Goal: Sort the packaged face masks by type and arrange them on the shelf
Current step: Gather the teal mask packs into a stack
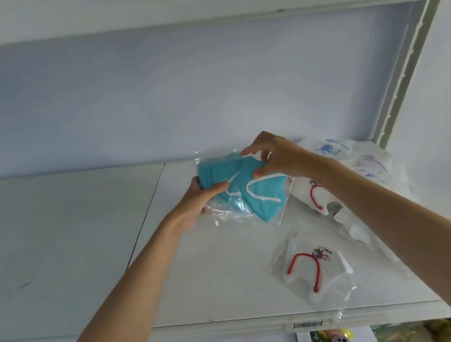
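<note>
Both of my hands hold a stack of teal face masks [261, 197] in clear plastic wrap, just above the white shelf [224, 269]. My left hand [205, 198] grips the stack's left edge, thumb on top. My right hand [273, 157] pinches its upper right part from above. A packaged white mask with red ear loops [311, 268] lies flat near the shelf's front right. Another white mask with a red loop [312, 192] sits behind my right forearm, partly hidden. White masks with blue prints [357, 155] are piled at the back right.
The shelf's left panel [58, 246] is bare. An upper shelf board [200, 5] runs overhead and a slotted upright [404, 71] stands at the right. Below the front edge with its barcode label [306, 325], other goods [333, 341] show on a lower level.
</note>
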`<control>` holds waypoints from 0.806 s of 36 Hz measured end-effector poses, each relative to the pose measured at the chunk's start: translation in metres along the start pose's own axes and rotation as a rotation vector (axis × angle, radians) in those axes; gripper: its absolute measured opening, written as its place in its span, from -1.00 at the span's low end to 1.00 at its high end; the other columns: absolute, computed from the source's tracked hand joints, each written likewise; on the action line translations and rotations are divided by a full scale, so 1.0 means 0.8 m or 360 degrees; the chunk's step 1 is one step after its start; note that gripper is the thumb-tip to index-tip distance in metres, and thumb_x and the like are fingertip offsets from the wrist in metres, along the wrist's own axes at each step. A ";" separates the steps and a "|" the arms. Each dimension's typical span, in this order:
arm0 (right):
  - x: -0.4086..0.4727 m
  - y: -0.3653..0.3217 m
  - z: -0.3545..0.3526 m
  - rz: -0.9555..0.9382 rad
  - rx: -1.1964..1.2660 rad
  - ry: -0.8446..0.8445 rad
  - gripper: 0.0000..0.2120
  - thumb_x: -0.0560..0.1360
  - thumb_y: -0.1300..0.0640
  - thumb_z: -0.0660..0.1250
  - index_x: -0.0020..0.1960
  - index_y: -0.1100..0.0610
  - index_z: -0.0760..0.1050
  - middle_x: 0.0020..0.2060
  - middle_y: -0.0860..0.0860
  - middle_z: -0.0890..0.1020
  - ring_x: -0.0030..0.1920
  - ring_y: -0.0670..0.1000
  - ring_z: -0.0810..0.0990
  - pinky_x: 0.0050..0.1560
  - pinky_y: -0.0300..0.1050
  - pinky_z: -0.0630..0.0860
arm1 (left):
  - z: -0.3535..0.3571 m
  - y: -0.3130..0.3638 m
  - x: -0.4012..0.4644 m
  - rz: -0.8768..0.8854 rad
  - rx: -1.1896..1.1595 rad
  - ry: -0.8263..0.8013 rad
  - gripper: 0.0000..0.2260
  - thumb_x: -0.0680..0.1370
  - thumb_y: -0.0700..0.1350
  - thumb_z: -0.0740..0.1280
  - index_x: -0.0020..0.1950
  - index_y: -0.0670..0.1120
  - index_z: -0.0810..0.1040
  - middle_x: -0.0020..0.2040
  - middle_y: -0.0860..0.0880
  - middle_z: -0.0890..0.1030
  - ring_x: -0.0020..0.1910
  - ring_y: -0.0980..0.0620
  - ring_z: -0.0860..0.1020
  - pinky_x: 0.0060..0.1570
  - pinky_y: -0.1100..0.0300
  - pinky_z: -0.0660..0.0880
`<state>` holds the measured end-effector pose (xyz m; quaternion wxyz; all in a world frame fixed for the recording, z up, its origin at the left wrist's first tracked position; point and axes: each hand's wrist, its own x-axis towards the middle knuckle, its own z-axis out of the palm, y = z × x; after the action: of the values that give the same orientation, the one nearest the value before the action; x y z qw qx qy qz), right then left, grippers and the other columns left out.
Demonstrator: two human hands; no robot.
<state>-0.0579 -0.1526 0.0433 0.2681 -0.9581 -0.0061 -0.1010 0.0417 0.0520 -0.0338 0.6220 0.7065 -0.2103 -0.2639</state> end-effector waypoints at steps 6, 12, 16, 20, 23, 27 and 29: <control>0.015 -0.004 0.023 -0.0029 -0.0174 -0.0042 -0.47 0.35 0.07 0.53 0.29 -0.04 0.51 0.10 -0.06 0.35 -0.04 -0.01 0.49 0.10 -0.11 0.50 | 0.003 -0.011 -0.004 -0.0028 -0.0083 -0.0099 -0.12 0.20 0.31 0.57 0.36 -0.05 0.36 0.22 -0.10 0.59 0.17 -0.10 0.60 0.10 -0.10 0.56; 0.014 -0.012 0.040 -0.0108 -0.0299 -0.0012 -0.31 0.33 -0.01 0.54 0.41 -0.05 0.38 0.26 -0.02 0.34 0.11 -0.03 0.44 0.20 -0.19 0.39 | 0.009 -0.017 -0.007 0.0030 -0.0093 -0.0173 -0.33 0.28 -0.01 0.57 0.32 -0.15 0.43 0.13 -0.16 0.62 0.07 -0.09 0.62 0.03 -0.03 0.60; 0.005 -0.001 0.059 0.0026 -0.0228 0.0478 -0.12 0.30 -0.13 0.52 0.51 -0.02 0.19 0.38 0.04 0.26 0.36 0.05 0.24 0.43 0.00 0.19 | 0.000 -0.024 -0.002 0.0117 -0.0197 -0.0023 -0.42 0.26 -0.11 0.50 0.26 -0.14 0.48 0.07 -0.14 0.64 0.01 -0.07 0.63 -0.12 0.11 0.59; -0.014 0.011 0.085 0.0477 0.0760 0.0449 0.22 0.13 -0.18 0.56 0.57 0.05 -0.08 0.48 0.03 0.12 0.47 0.04 0.15 0.47 0.07 0.18 | -0.015 -0.024 -0.003 0.0297 -0.0171 0.0106 -0.54 0.28 -0.18 0.44 0.18 -0.13 0.53 0.02 -0.12 0.66 0.01 -0.07 0.63 -0.06 0.12 0.58; -0.024 0.022 0.109 0.0477 0.1038 0.0035 0.35 0.08 -0.15 0.65 0.56 0.01 -0.19 0.51 0.00 0.17 0.51 0.02 0.15 0.44 0.15 0.26 | -0.019 -0.020 -0.011 0.0419 -0.0176 0.0082 -0.49 0.26 -0.15 0.45 0.20 -0.13 0.51 0.02 -0.10 0.66 0.01 -0.04 0.64 -0.06 0.13 0.59; -0.027 0.017 0.122 0.0177 0.1279 -0.0243 -0.42 0.36 0.42 0.46 0.32 0.21 0.36 0.05 -0.04 0.64 0.09 -0.07 0.60 0.04 -0.16 0.56 | -0.024 -0.023 -0.016 0.0377 -0.0117 -0.0129 -0.35 0.25 -0.13 0.47 0.32 -0.20 0.41 0.05 -0.08 0.62 0.06 -0.04 0.60 -0.02 0.10 0.53; -0.027 0.012 0.128 0.0148 0.1282 -0.0111 -0.42 0.30 0.36 0.53 0.26 0.20 0.41 0.11 0.09 0.60 0.10 0.01 0.60 0.08 -0.06 0.58 | -0.030 -0.025 -0.017 0.0297 -0.0092 -0.0204 -0.28 0.22 -0.14 0.48 0.36 -0.18 0.38 0.10 -0.08 0.61 0.12 -0.06 0.56 0.06 0.06 0.51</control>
<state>-0.0587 -0.1075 -0.0511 0.6259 -0.7785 -0.0109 -0.0458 0.0458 0.0813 -0.0502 0.6493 0.6473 -0.3069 -0.2554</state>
